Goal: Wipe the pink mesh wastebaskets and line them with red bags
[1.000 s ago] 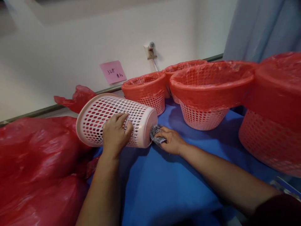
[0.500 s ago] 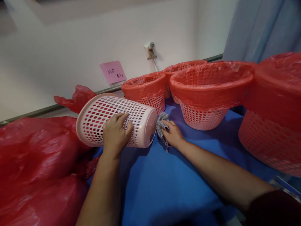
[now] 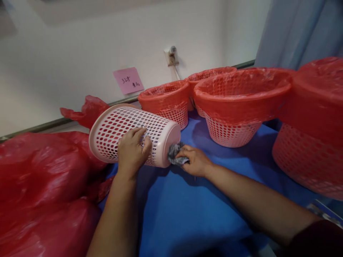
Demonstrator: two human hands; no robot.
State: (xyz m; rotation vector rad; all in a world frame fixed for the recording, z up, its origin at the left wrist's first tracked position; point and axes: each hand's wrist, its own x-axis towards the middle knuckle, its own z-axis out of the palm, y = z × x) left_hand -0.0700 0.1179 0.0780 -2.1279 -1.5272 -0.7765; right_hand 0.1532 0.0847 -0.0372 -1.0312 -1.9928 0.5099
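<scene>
A pale pink perforated plastic wastebasket lies on its side on the blue tabletop, its base facing right. My left hand grips its near side, fingers curled over the holes and thumb toward the base. In my right hand is a bunched grey cloth, pressed against the basket's base. That hand's fingers are closed round the cloth, which hides part of the base. What lies inside the basket cannot be seen.
Red bags pile up at the left. Several lined baskets stand behind and to the right, including a near one and a large one. On the wall are a pink note and a socket. A blue cloth covers the table.
My right hand has brought the grey cloth from the basket's right edge onto its base, slightly down and left. The basket has shifted a little to the right under my left hand.
</scene>
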